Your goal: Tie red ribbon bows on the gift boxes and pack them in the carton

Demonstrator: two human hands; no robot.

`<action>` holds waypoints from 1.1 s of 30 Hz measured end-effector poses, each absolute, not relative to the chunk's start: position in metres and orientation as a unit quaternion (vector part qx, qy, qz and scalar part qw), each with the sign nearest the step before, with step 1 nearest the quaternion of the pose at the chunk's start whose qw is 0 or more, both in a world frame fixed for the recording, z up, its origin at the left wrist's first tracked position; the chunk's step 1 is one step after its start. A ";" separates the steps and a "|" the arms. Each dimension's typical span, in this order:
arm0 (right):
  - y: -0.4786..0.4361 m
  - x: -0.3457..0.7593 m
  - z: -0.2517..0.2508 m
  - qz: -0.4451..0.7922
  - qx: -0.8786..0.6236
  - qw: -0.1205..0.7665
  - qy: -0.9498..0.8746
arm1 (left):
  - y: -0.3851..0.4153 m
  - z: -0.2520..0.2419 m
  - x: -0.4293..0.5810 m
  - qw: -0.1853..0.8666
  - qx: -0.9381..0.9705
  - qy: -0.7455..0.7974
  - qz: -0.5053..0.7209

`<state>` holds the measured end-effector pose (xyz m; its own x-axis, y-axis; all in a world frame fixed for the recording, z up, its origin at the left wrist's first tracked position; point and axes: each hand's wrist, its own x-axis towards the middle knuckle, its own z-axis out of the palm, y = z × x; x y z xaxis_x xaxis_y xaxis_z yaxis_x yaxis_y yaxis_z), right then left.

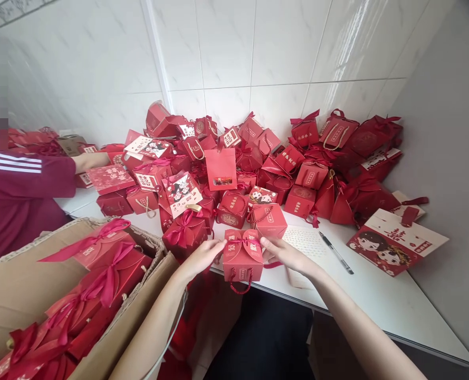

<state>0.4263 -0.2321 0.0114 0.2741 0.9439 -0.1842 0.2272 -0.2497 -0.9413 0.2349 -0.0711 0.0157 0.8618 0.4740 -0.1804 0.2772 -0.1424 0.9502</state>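
Observation:
A small red gift box with gold lettering and a ribbon across its top is held at the table's front edge. My left hand grips its left side, thumb at the top edge. On its right side my right hand is closed, with the thumb near the ribbon. A twisted red cord handle hangs from the front of the box. Right behind it stands another red box, and a box with a pink ribbon bow is to the left.
Many red gift boxes are heaped along the tiled wall. A pen and a written sheet lie on the white table. An open cardboard carton with ribboned boxes is at left. Another person's sleeve and hand reach in.

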 end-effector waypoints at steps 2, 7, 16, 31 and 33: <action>-0.228 0.425 0.010 0.457 -0.646 0.439 -0.426 | -0.070 0.009 0.237 0.625 0.735 0.242 0.103; -0.230 0.423 0.013 0.474 -0.614 0.477 -0.415 | -0.072 -0.002 0.238 0.646 0.713 0.221 0.160; -0.236 0.435 0.009 0.479 -0.596 0.495 -0.414 | -0.070 -0.023 0.235 0.695 0.666 0.192 0.190; -0.228 0.413 0.063 0.380 -0.552 0.511 -0.537 | -0.078 0.032 0.235 0.669 0.700 0.186 0.167; -0.217 0.405 0.063 0.356 -0.543 0.525 -0.551 | -0.079 0.048 0.236 0.610 0.756 0.188 0.145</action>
<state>0.4045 -0.2173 0.0625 0.1397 0.9713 0.1927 0.2249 0.1584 -0.9614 0.2365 -0.0788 0.0475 0.8872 0.4613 -0.0104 0.1073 -0.1843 0.9770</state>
